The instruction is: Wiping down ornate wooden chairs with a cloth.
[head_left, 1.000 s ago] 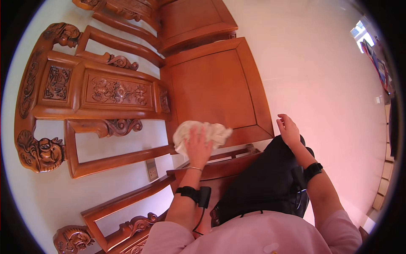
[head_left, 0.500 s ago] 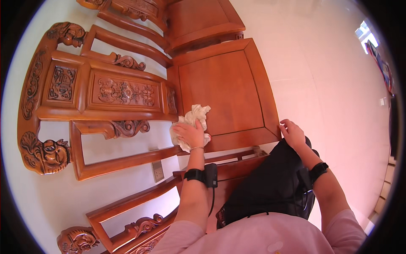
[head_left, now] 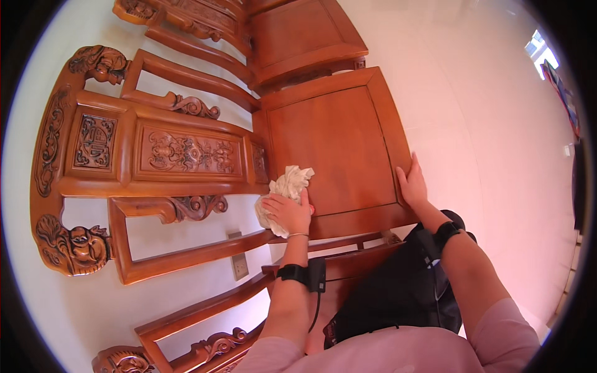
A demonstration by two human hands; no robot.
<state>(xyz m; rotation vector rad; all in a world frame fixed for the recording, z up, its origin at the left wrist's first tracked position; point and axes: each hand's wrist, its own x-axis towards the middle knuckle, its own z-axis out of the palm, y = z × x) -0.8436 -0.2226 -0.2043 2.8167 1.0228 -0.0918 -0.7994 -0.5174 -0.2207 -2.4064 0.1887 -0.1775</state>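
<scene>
Left grip [head_left: 290, 213]: spread flat, palm down, over a crumpled cloth [head_left: 291, 180], fingers angled toward the chair back [head_left: 189, 152]; whether it pinches any fabric cannot be told.
Cloth: cream-coloured and bunched, at the rear corner of the seat [head_left: 336, 149] nearest the person, its folds spilling out past the fingers and thumb.
Red patch [head_left: 312, 210]: small, just beside the left thumb; too little shows to tell what it is.
Right grip [head_left: 413, 186]: open, with nothing in its grasp, thumb parted from the fingers, at the outer edge of the seat.
Seat: glossy reddish-brown wood, a dark groove framing its middle panel.
Chair back: carved panels in matching wood, rising to the left of the seat before a pale wall [head_left: 81, 311].
Second seat [head_left: 305, 40]: similar wood, just beyond the first.
Socket [head_left: 240, 266]: on the wall, lower left of the cloth.
Wearer: pink sleeves, black trousers [head_left: 392, 304], a thin bracelet [head_left: 298, 234] on the left wrist, black straps [head_left: 291, 271] on both forearms.
Floor [head_left: 472, 137]: pale and pinkish, stretching away to the right.
</scene>
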